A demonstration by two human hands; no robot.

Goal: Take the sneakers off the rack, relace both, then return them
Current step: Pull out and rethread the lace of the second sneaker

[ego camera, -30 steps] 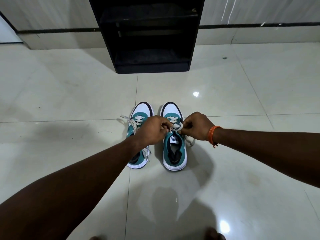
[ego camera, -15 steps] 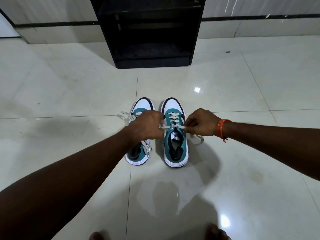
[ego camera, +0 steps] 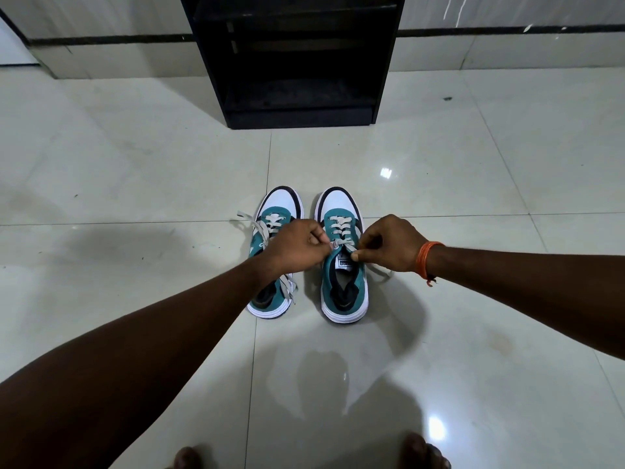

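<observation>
Two teal and white sneakers stand side by side on the floor, toes pointing away from me. The right sneaker (ego camera: 343, 286) has its grey lace (ego camera: 340, 244) crossed at the top eyelets. My left hand (ego camera: 297, 247) pinches one end of that lace on its left side. My right hand (ego camera: 389, 243) pinches the other end on the right side, and the lace is drawn tight between them. The left sneaker (ego camera: 277, 211) is partly covered by my left forearm; its loose lace trails to the left.
A black shoe rack (ego camera: 297, 59) stands against the wall straight ahead, its shelves dark. Glossy pale floor tiles (ego camera: 135, 170) surround the shoes. My bare toes (ego camera: 422, 451) show at the bottom edge. An orange thread band sits on my right wrist.
Both hands have moved apart from over the tongue, pulling the lace ends sideways and tightening the crossing on the right sneaker. The camera has tipped slightly.
</observation>
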